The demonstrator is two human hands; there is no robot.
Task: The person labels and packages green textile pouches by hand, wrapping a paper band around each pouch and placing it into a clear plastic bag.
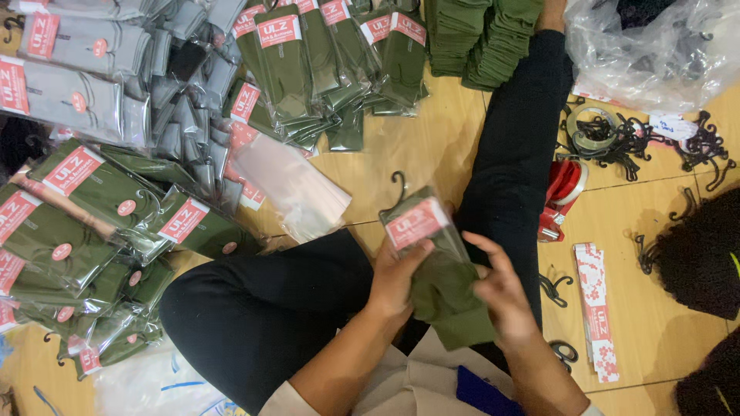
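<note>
My left hand (397, 277) and my right hand (501, 289) both grip one pair of olive green socks (447, 289) with a red and white card label and a small black hook on top. Its upper part sits inside a clear plastic sleeve (420, 219); the lower part hangs bare between my hands. I hold it above my lap, over my black trousers (509, 154).
Packed olive socks in clear sleeves (100, 223) pile at the left, grey ones (77, 85) behind, more olive packs (331, 54) at the back. Empty clear sleeves (297, 189) lie on the wooden floor. Black hooks (617, 139), a red tape dispenser (563, 192) and label cards (597, 308) lie right.
</note>
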